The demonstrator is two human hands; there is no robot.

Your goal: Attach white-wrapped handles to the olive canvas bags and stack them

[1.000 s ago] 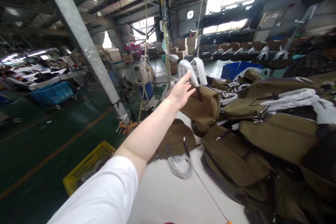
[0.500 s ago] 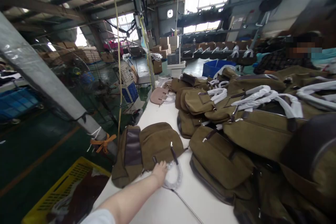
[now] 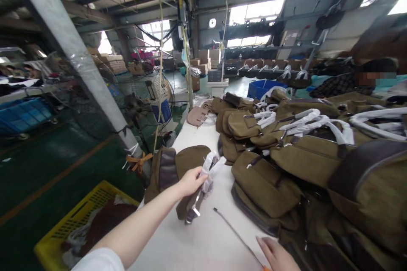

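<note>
My left hand (image 3: 192, 181) is closed around the white-wrapped handles (image 3: 211, 167) of an olive bag (image 3: 193, 156) with dark trim. The handles stand raised, and a metal clasp hangs below my fingers. The bag lies on the white table (image 3: 197, 241), its dark patch facing up on the left part. A thin metal rod (image 3: 233, 230) with a dark tip lies to the right, its orange end cut off by the lower frame edge. Just beside that orange end is my right hand (image 3: 278, 256), partly in view with fingers stretched out, apparently holding nothing.
A large heap of olive bags (image 3: 270, 186) covers the table's right side. A pink bag (image 3: 197, 116) lies at the far end. On the left are a yellow crate (image 3: 57, 237) and a slanting grey post (image 3: 82, 67). A person (image 3: 337, 82) is behind the heap.
My left hand has lifted the bag's handles upright, and the bag's near edge has risen with them. My right hand has come in at the lower right. The view has shifted slightly.
</note>
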